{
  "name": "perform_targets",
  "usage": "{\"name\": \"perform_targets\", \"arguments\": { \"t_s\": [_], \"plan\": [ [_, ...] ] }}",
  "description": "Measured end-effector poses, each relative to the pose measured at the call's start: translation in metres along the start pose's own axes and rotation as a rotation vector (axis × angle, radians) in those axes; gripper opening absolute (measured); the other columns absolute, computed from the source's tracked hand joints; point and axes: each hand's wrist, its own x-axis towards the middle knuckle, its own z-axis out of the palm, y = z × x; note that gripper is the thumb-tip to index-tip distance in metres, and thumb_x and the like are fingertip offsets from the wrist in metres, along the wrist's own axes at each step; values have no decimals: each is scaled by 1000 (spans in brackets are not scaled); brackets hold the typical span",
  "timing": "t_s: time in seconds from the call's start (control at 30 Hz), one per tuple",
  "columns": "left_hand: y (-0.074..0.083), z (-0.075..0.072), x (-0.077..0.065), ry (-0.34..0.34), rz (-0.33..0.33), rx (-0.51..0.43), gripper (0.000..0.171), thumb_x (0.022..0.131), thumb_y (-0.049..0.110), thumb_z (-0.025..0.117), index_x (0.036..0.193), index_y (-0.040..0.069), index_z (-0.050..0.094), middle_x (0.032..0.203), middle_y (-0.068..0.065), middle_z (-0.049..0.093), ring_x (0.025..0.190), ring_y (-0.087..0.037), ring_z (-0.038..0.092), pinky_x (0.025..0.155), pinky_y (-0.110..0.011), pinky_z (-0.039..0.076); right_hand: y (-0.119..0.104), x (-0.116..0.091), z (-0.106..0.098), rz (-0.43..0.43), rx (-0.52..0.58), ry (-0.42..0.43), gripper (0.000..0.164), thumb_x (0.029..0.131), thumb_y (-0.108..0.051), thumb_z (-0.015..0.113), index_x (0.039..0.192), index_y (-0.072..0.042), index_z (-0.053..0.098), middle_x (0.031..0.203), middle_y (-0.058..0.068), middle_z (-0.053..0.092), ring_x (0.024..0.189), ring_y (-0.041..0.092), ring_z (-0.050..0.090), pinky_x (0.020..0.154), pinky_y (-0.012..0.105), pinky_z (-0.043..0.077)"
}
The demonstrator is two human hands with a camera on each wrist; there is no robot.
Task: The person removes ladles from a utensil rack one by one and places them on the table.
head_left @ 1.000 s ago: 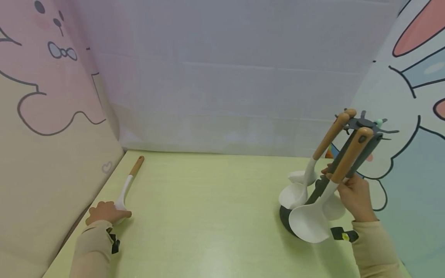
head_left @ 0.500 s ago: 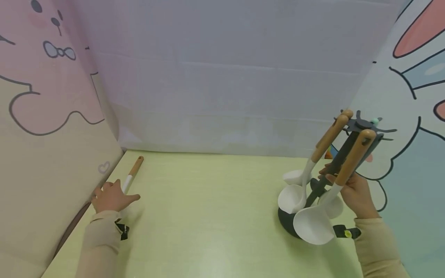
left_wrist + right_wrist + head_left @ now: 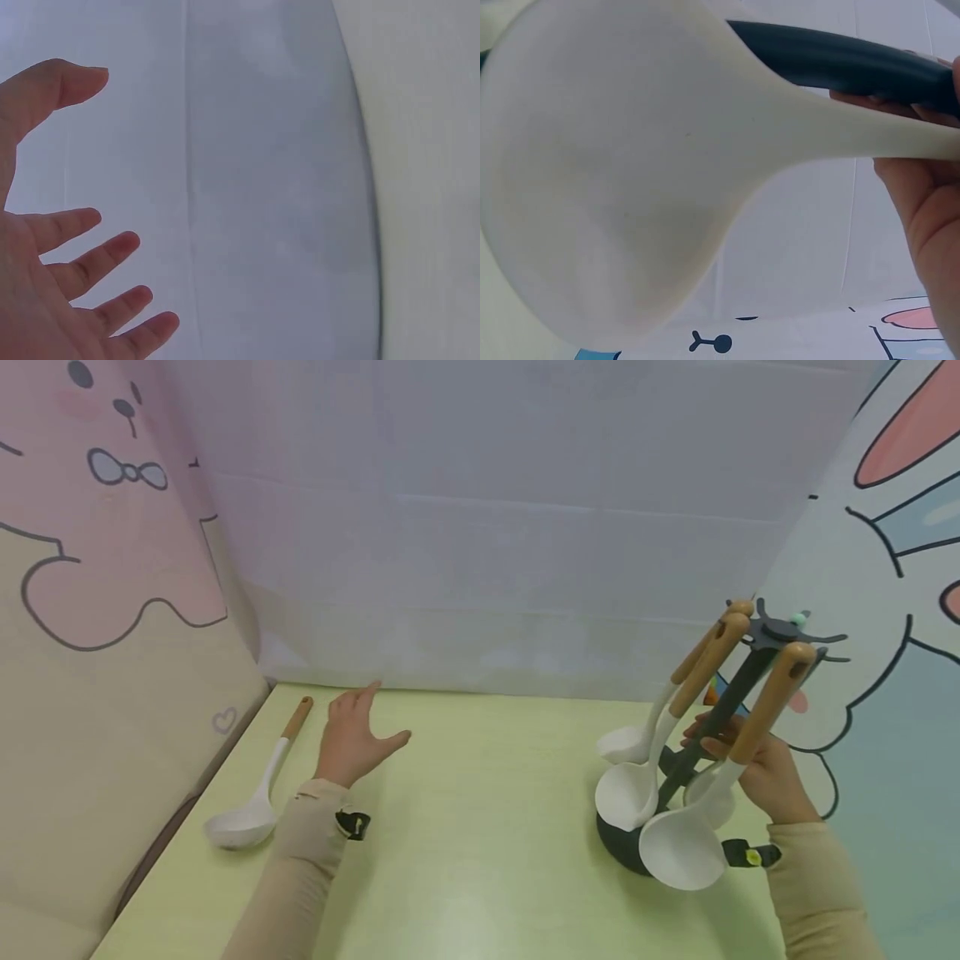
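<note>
My left hand [image 3: 352,739] is raised over the left part of the table, fingers spread and thumb out, holding nothing. The left wrist view shows the same hand [image 3: 52,277] with its fingers apart. A white ladle [image 3: 243,822] with a wooden handle lies on the table to its left. On the right, my right hand [image 3: 768,772] grips the dark post of a utensil stand [image 3: 738,689], which leans to the right. Several white utensils with wooden handles hang from it, a ladle [image 3: 682,852] foremost. A white utensil head [image 3: 615,165] fills much of the right wrist view, partly covering the post [image 3: 855,64].
The light green table [image 3: 465,827] runs back to a pale cloth wall [image 3: 480,552]. Cartoon-printed panels stand at the left [image 3: 112,560] and right [image 3: 892,718]. The stand's round black base [image 3: 618,843] is on the table.
My left hand has let go of the ladle, lifted off and moved right and away from me. The ladle stays on the table. The stand has tilted slightly, still in my right hand.
</note>
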Motion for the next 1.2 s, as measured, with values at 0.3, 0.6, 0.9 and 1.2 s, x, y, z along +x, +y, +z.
{"name": "perform_targets", "arguments": {
  "t_s": [0.3, 0.6, 0.9, 1.2],
  "plan": [
    [88, 52, 20, 0, 287, -170, 66, 83, 29, 81, 138, 2, 55, 134, -18, 54, 128, -38, 45, 104, -52, 40, 1, -1, 1, 27, 38, 16, 24, 93, 17, 54, 116, 13, 60, 104, -2, 71, 95, 8, 69, 82, 17, 52],
    [164, 103, 15, -190, 494, -83, 56, 90, 38, 73, 136, 9, 58, 132, -10, 58, 128, -29, 47, 102, -42, 44, 0, -2, 4, 24, -123, 33, 28, 93, 14, 57, 120, 6, 63, 106, -10, 70, 96, 3, 68, 81, 15, 50],
    [208, 129, 10, -313, 518, -144, 48, 96, 36, 65, 136, 10, 60, 128, -2, 64, 120, -20, 55, 94, -26, 46, 1, -3, 4, 14, -152, 48, 27, 93, 15, 57, 119, 8, 61, 105, -10, 70, 95, 2, 68, 81, 15, 51],
    [227, 137, 9, -342, 565, -120, 42, 99, 30, 62, 137, 12, 59, 126, 0, 66, 117, -17, 58, 93, -23, 47, 1, -5, 4, 12, -249, 55, 30, 93, 14, 58, 122, 7, 60, 105, -13, 69, 95, 0, 67, 81, 15, 49]
  ]
}}
